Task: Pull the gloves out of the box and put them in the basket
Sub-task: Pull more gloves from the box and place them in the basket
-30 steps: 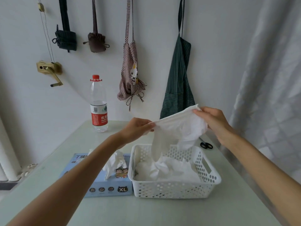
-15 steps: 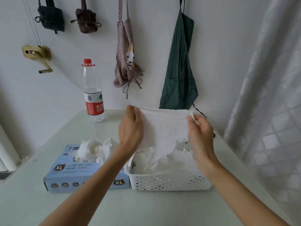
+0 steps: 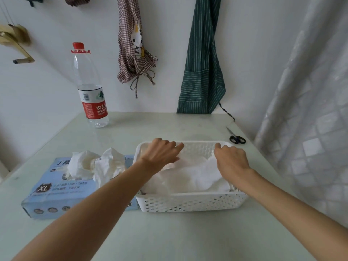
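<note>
Head view: pale green glossy tabletop, set against a white plaster wall; a white translucent checked curtain hangs along the right edge. On the tabletop: a white perforated plastic basket, rectangular, holding a heap of thin white disposable gloves; touching its left side, a light-blue cardboard glove box marked XL, with more crumpled white gloves bulging from its top slot. Left hand lies palm down over the basket's left rear part, fingers fairly straight and resting on the gloves. Right hand lies over the right part, fingers curled down onto a glove edge; whether it pinches the glove cannot be told. Far left of the tabletop: a clear plastic water bottle, red cap and label, upright. Far right: small black-handled scissors, lying flat. On the wall: a dark green striped apron and a brown-and-white checked cloth apron, both hanging.
</note>
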### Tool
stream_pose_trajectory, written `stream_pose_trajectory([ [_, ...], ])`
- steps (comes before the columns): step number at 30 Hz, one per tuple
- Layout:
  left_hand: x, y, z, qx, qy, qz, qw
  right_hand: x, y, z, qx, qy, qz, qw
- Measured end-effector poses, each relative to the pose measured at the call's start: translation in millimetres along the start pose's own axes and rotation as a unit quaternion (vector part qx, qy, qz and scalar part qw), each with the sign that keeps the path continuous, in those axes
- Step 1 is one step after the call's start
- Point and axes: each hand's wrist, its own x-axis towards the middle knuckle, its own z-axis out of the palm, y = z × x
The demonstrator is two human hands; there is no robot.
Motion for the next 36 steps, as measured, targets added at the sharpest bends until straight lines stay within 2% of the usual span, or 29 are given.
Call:
stream_pose_trajectory([
  [3,-0.5,-5.3,8.0,-0.008,0.021,0.009,1.000,9.4,-1.5,13.0,-0.054,0.004,-0.038,0.998],
  [6,-5.3,-6.1,-0.1,-0.137,-0.007,-0.065,0.988,12.4,2.8,12.0,-0.028,0.017,-0.051,0.998],
  [8,-13.7,-10.3,-4.0,-0.229,-0.047,-0.118,0.965,8.5,12.1,3.8,0.064,0.033,-0.062,0.995],
  [11,-33.8,-20.8,-14.4,-0.281,-0.105,-0.058,0.952,-3.0,24.0,-2.7,0.272,-0.043,-0.147,0.950],
  [13,-43.4,-27.6,-20.4,-0.261,-0.147,-0.013,0.954,-10.6,23.9,-2.2,0.321,-0.105,-0.206,0.918],
  [19,-42.9,-19.6,-15.2,-0.164,-0.217,0.042,0.961,-13.1,-4.5,0.1,0.234,-0.108,-0.268,0.928],
  [25,-41.4,-16.2,-16.1,-0.096,-0.206,0.097,0.969,-10.9,-17.4,-4.4,0.237,-0.111,-0.265,0.928],
  [34,-36.8,-3.2,-21.5,-0.038,-0.160,0.080,0.983,-14.7,-21.0,-1.4,0.314,-0.096,-0.224,0.917],
  [36,-34.5,-2.3,-27.2,-0.035,-0.154,0.080,0.984,-13.3,-18.8,-2.6,0.361,-0.100,-0.204,0.905],
])
